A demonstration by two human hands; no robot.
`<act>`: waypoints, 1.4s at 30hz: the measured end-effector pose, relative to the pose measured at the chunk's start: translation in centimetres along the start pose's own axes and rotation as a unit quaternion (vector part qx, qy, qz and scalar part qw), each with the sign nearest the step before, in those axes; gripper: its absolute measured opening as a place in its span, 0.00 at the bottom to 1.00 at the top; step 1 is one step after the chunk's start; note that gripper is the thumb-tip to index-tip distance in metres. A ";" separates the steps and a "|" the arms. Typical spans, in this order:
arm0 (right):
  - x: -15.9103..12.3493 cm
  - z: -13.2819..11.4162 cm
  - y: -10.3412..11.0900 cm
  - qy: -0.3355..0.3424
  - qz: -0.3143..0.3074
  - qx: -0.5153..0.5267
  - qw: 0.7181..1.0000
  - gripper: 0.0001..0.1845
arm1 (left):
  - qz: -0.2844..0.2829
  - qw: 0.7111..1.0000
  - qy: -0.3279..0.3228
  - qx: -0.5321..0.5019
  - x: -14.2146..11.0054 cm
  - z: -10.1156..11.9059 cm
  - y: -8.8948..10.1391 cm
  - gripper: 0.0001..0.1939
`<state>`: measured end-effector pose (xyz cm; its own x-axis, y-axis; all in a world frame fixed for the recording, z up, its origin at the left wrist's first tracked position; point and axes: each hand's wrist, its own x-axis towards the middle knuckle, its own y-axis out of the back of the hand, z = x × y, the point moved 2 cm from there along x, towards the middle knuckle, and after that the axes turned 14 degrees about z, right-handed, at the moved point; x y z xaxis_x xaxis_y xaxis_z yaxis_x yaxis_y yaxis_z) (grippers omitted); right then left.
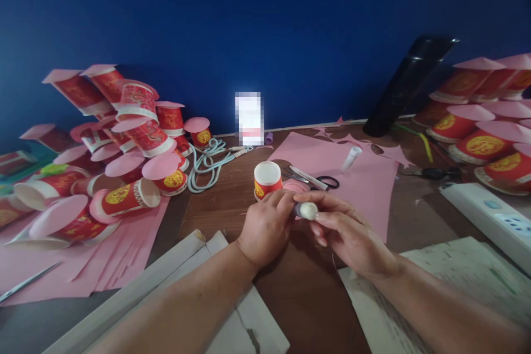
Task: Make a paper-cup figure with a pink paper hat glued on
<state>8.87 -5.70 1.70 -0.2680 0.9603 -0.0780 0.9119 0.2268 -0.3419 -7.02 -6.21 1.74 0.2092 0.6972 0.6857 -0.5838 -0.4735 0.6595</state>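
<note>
My left hand (269,227) is closed round a short stubby stick, seemingly a glue stick (308,211), whose round whitish end points toward me. At that end, the thumb and fingers of my right hand (348,232) close on it from the other side. Just behind my left hand stands an upright red paper cup (262,188) with a gold print and a white inside. A pink paper piece (296,187) shows partly beneath my hands, mostly hidden. Beyond my right hand lie black-handled scissors (327,182) with a white pen-like stick (309,177) beside them.
Red cups with pink paper discs (136,133) are heaped at left; more cups (485,144) stack at right. Pink paper (319,149) carries a white tube (352,159). A lit phone (249,116), coiled cable (207,163), black bottle (409,86) and power strip (493,221) surround the workspace.
</note>
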 end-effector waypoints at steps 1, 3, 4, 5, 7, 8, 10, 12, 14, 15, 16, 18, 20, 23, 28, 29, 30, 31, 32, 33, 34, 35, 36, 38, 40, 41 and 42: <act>0.0 0.1 0.0 -0.002 -0.002 0.003 1.000 0.16 | 0.005 1.000 -0.005 0.007 0.0 0.0 0.1 0.12; 0.0 0.1 -0.1 -0.005 -0.015 0.012 1.000 0.16 | 0.016 1.000 -0.016 0.015 0.0 0.1 0.2 0.10; -0.1 0.1 -0.2 -0.006 -0.022 0.017 1.000 0.17 | 0.022 0.999 -0.023 0.019 -0.1 0.2 0.3 0.10; -0.2 0.1 -0.2 -0.007 -0.027 0.022 0.999 0.17 | 0.027 0.999 -0.030 0.025 -0.1 0.3 0.3 0.09; -0.3 -0.1 -0.4 -0.009 -0.031 0.032 0.999 0.17 | 0.038 0.997 -0.039 0.048 -0.1 0.4 0.3 0.05; -0.3 -0.2 -0.5 -0.009 -0.030 0.037 0.999 0.17 | 0.045 0.996 -0.040 0.060 -0.1 0.5 0.2 0.04; -0.3 -0.4 -0.7 -0.011 -0.031 0.046 0.998 0.18 | 0.066 0.995 -0.034 0.073 -0.1 0.7 0.1 0.02; -0.3 -0.7 -0.8 -0.014 -0.026 0.058 0.998 0.18 | 0.081 0.994 -0.025 0.063 -0.2 0.9 -0.1 0.04; -0.2 -0.8 -0.9 -0.020 -0.016 0.068 0.997 0.18 | 0.086 0.995 -0.021 0.039 -0.1 1.0 -0.2 0.08; -0.2 -0.8 -0.9 -0.022 -0.011 0.070 0.997 0.18 | 0.086 0.996 -0.021 0.025 -0.1 1.1 -0.3 0.10; -0.2 -0.8 -0.9 -0.025 -0.008 0.070 0.997 0.18 | 0.085 0.996 -0.024 0.014 -0.1 1.1 -0.3 0.11; -0.1 -0.8 -0.9 -0.030 -0.004 0.067 0.997 0.17 | 0.084 0.996 -0.031 0.000 0.0 1.1 -0.3 0.11; 0.0 -0.6 -0.8 -0.033 0.001 0.065 0.997 0.15 | 0.073 0.997 -0.035 -0.008 0.0 0.9 -0.3 0.11; 0.2 -0.4 -0.7 -0.030 0.010 0.059 0.998 0.13 | 0.041 0.999 -0.030 -0.015 0.0 0.7 -0.3 0.11; 0.3 -0.5 -0.7 -0.024 0.010 0.046 0.999 0.11 | 0.048 0.998 -0.038 -0.009 0.0 0.6 -0.4 0.10; 0.3 -0.6 -0.7 -0.021 0.008 0.043 0.999 0.10 | 0.053 0.998 -0.039 -0.008 0.0 0.6 -0.4 0.10; 0.3 -0.7 -0.6 -0.019 0.006 0.039 0.999 0.11 | 0.056 0.998 -0.040 -0.008 0.0 0.6 -0.4 0.10; 0.3 -0.7 -0.6 -0.019 0.005 0.035 0.999 0.11 | 0.057 0.997 -0.042 -0.010 0.0 0.6 -0.4 0.10; 0.3 -0.7 -0.6 -0.020 0.007 0.030 0.999 0.10 | 0.055 0.997 -0.045 -0.011 0.0 0.7 -0.4 0.10; 0.3 -0.7 -0.5 -0.024 0.010 0.024 0.999 0.10 | 0.051 0.997 -0.047 -0.013 0.0 0.7 -0.4 0.09; 0.4 -0.7 -0.4 -0.029 0.013 0.019 0.999 0.10 | 0.045 0.998 -0.049 -0.014 0.0 0.6 -0.4 0.09; 0.4 -0.6 -0.4 -0.035 0.016 0.017 0.999 0.10 | 0.038 0.998 -0.050 -0.014 0.0 0.6 -0.4 0.08; 0.5 -0.6 -0.3 -0.041 0.020 0.017 0.999 0.10 | 0.032 0.998 -0.050 -0.014 -0.1 0.6 -0.5 0.08; 0.6 -0.7 -0.3 -0.057 0.022 0.021 0.998 0.12 | 0.024 0.998 -0.052 -0.012 -0.2 0.6 -0.5 0.08; 0.7 -0.7 -0.2 -0.074 0.014 0.033 0.997 0.13 | 0.020 0.998 -0.055 -0.011 -0.3 0.6 -0.5 0.08; 0.7 -0.8 -0.2 -0.084 0.007 0.040 0.996 0.13 | 0.017 0.998 -0.056 -0.011 -0.3 0.6 -0.6 0.08; 0.8 -0.8 -0.2 -0.095 -0.001 0.047 0.994 0.14 | 0.015 0.998 -0.057 -0.010 -0.4 0.5 -0.6 0.08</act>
<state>8.73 -4.89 2.44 -0.3321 0.9094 -0.2502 0.8804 0.2037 -0.4282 -6.35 -6.47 1.26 0.2792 0.6169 0.7359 -0.6065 -0.4809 0.6332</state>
